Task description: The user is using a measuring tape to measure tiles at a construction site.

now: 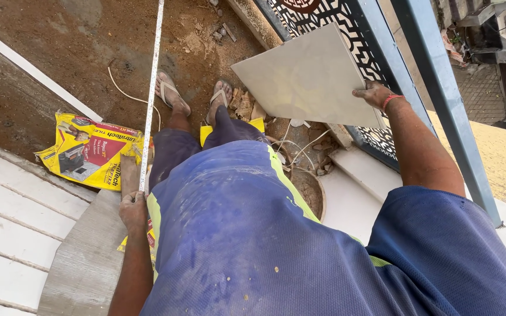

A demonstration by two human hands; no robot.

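While standing in sandals on bare, rubble-strewn earth, a worker in a dusty blue shirt held a large pale square tile (307,79) tilted in the air beside a blue metal gate with a patterned screen (376,35). The right hand (372,93) was closed over the tile's lower right corner, fingers hidden behind the slab. The left hand (132,209) was curled shut around the lower end of a long white measuring rule (152,88) that ran up across the ground, with a grey plank (83,263) just beneath the wrist. Gripped at one corner only, the tile could plausibly twist loose and crack on the stones below, or knock against the gate frame. A yellow tile-adhesive bag (89,151) lay crumpled and flat by the left leg; whether anything remained in it could not be told. A round mortar pan (311,190) near the white step (358,175) appeared to hold brown, earthy residue.
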